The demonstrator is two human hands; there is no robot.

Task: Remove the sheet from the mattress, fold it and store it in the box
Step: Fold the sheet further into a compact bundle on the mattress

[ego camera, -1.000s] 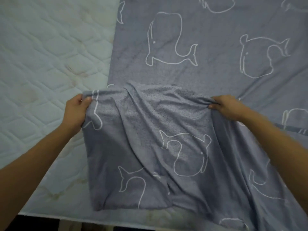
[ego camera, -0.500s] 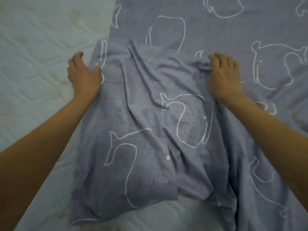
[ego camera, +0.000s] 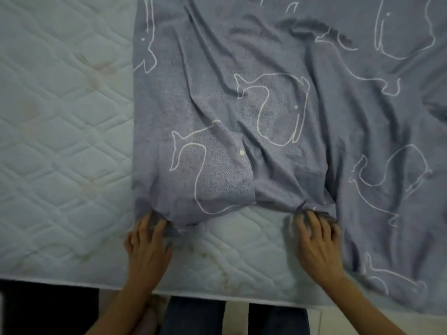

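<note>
The grey-blue sheet with white whale outlines lies on the white quilted mattress, covering its middle and right. A flap of it is folded away from me, so its near edge sits back from the mattress's front edge. My left hand pinches the near left corner of that folded part. My right hand is curled on a bunched bit of the near edge, where creases converge. Its fingers are blurred. No box is in view.
Bare mattress shows on the left and in a strip between my hands. The mattress's front edge runs across the bottom. Below it are dark floor and my legs.
My hands carried the sheet's edge away from me, laid the flap flat, then drew back toward me to the near folded edge, where they now hold it.
</note>
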